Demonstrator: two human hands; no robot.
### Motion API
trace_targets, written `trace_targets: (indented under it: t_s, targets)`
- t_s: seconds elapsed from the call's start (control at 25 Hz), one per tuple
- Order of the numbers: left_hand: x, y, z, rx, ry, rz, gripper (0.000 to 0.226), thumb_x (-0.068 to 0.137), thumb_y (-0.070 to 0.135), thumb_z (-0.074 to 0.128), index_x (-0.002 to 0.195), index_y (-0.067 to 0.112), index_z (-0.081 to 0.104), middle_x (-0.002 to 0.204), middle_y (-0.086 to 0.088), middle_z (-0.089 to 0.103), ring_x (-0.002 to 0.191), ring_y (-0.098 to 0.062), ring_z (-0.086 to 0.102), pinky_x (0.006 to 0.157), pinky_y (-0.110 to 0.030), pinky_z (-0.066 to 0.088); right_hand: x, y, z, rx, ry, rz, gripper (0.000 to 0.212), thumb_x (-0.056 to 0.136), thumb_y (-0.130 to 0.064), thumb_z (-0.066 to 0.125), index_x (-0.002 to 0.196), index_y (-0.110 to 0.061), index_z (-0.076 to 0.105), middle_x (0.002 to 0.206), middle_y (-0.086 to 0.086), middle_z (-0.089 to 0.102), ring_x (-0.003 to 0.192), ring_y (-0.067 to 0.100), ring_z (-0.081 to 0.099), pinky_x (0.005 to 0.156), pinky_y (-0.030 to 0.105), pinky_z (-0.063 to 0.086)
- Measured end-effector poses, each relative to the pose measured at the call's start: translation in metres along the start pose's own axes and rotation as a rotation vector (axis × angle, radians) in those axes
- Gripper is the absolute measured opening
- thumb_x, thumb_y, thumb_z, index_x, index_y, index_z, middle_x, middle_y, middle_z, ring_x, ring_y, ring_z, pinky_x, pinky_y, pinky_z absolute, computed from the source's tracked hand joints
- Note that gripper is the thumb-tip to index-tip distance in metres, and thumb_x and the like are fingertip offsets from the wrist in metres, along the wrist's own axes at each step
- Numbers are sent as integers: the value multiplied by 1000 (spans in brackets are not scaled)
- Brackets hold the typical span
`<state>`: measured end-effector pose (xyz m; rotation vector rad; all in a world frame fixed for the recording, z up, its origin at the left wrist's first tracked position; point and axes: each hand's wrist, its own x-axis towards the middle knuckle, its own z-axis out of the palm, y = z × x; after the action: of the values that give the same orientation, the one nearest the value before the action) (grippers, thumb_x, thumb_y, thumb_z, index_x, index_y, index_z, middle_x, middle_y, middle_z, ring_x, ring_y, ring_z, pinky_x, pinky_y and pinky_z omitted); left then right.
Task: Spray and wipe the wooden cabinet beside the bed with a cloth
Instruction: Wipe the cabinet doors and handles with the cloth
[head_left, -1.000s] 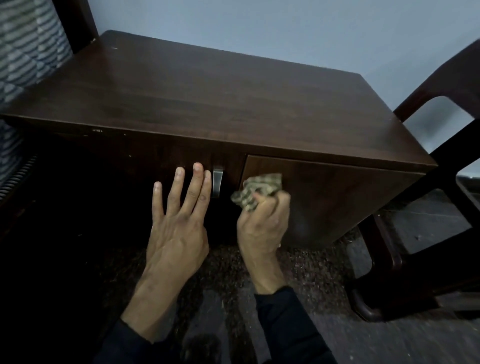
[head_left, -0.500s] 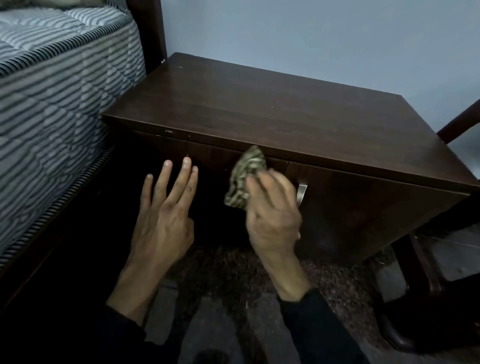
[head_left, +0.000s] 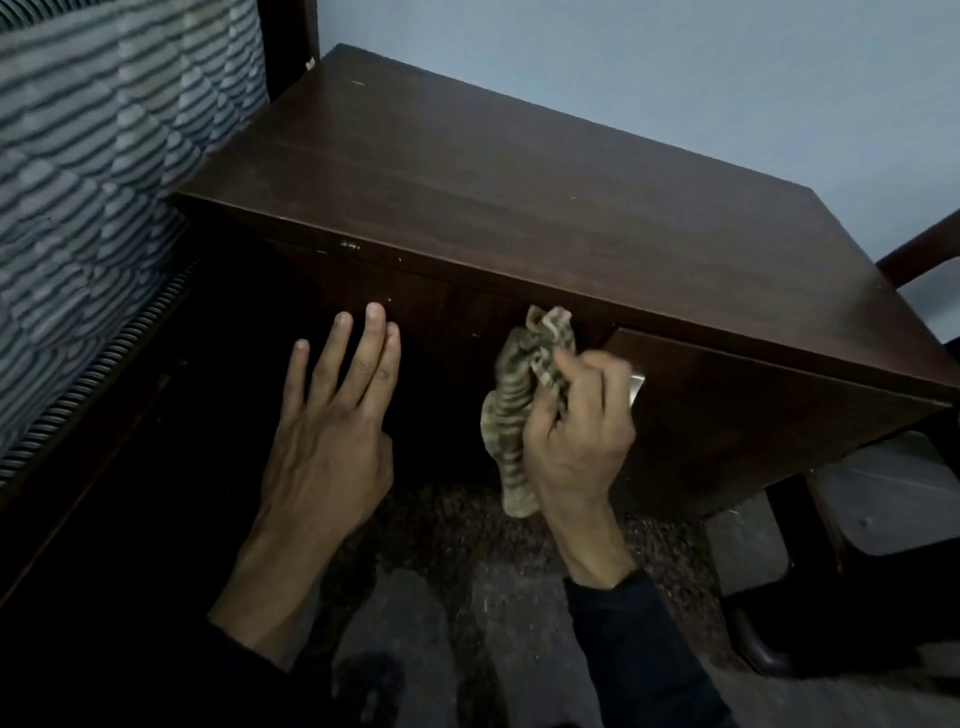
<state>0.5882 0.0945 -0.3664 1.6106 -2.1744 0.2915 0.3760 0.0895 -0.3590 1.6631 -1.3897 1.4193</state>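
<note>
The dark wooden cabinet (head_left: 519, 208) fills the middle of the view, its front face in shadow. My right hand (head_left: 576, 436) grips a crumpled striped cloth (head_left: 519, 410) and holds it against the cabinet front, just left of a metal door handle (head_left: 636, 387) that my knuckles partly hide. My left hand (head_left: 332, 436) is spread flat with fingers apart, resting against the dark left part of the front. No spray bottle is in view.
A striped mattress (head_left: 93, 182) on a dark bed frame stands close on the left. A dark wooden chair (head_left: 883, 519) sits at the right, touching distance from the cabinet. A speckled floor (head_left: 467, 597) lies below my arms. A pale wall is behind.
My right hand has moved the cloth from the right door toward the middle of the front and dragged it lower. The view has swung left, bringing the mattress in.
</note>
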Motion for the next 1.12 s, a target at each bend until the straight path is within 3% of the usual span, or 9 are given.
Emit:
trace_targets:
  t_s: [0.12,0.2,0.32,0.56,0.72,0.84,1.0,1.08,1.12]
  targets:
    - [-1,0,-2,-32,8,12,105,66,6,63,160,11,15,169,-3,3,155,-29,6,124,-51,3,-21,-11,-7,-18,-62,86,16,77,17,72,90,8,68,84,24,65,81,26,63,62,34,60]
    - [-2,-2,-4,-28,4,13,104,67,7,62,160,11,15,169,-4,3,155,-29,5,124,-51,3,-20,-20,-3,44,-41,197,23,82,9,76,96,3,60,84,22,64,79,24,62,69,22,52]
    - [-2,-1,-2,-5,-3,22,105,65,8,62,159,10,16,169,-5,5,156,-29,4,124,-53,2,-3,-26,9,120,97,328,10,93,1,69,100,6,63,91,16,66,88,9,61,83,7,40]
    - [-1,3,-4,1,-28,4,110,62,7,69,159,10,16,168,-7,11,155,-29,7,123,-54,6,-25,-35,-7,129,-12,423,15,89,9,67,102,16,66,93,20,68,90,11,60,86,9,46]
    - [-2,5,-1,-9,-40,-2,105,65,5,63,159,9,14,168,-8,9,155,-30,6,123,-56,7,-20,-65,-4,309,-47,778,45,94,-12,63,137,4,58,123,2,54,115,11,52,96,9,40]
    - [-1,6,1,-11,-44,-9,105,65,7,59,159,10,11,169,-7,4,155,-29,4,123,-54,4,-9,-56,0,461,7,1009,36,97,2,61,133,0,62,106,-6,57,104,7,58,94,19,44]
    - [-1,8,7,-38,-34,-24,106,67,8,59,160,10,8,169,-6,-3,156,-27,-3,123,-53,2,-12,-43,-18,375,-227,761,33,94,15,54,124,9,65,102,5,58,89,3,55,82,9,43]
    - [-2,11,5,-52,-38,-35,106,68,8,59,160,9,8,169,-6,-3,156,-27,-4,123,-53,1,-13,-39,-21,387,-269,784,31,92,15,53,113,3,72,97,0,58,84,5,55,77,12,43]
    - [-3,11,4,-52,-33,-36,105,67,9,59,160,9,8,169,-7,-2,156,-28,-2,123,-53,1,-11,-36,-18,487,-237,913,33,92,14,53,104,-7,75,95,-4,60,84,6,58,78,16,46]
